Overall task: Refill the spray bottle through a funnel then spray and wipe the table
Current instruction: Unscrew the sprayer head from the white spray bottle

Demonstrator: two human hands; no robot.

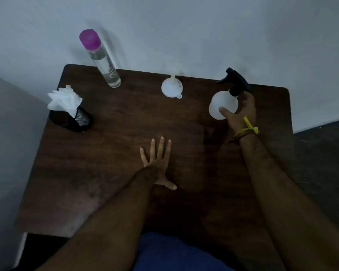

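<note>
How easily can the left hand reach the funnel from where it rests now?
Probably yes. The left hand lies flat on the table, and only bare wood separates it from the funnel. The right hand holds the spray bottle, off to the side.

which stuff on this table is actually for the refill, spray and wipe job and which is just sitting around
For the job:
- spray bottle, gripped by the right hand
- funnel, lying mouth-down
- clear bottle with purple cap, likely the refill liquid
- white tissues in the black mesh holder, for wiping
- table

Just there:
- nothing else on the table; the left hand rests flat, idle
</note>
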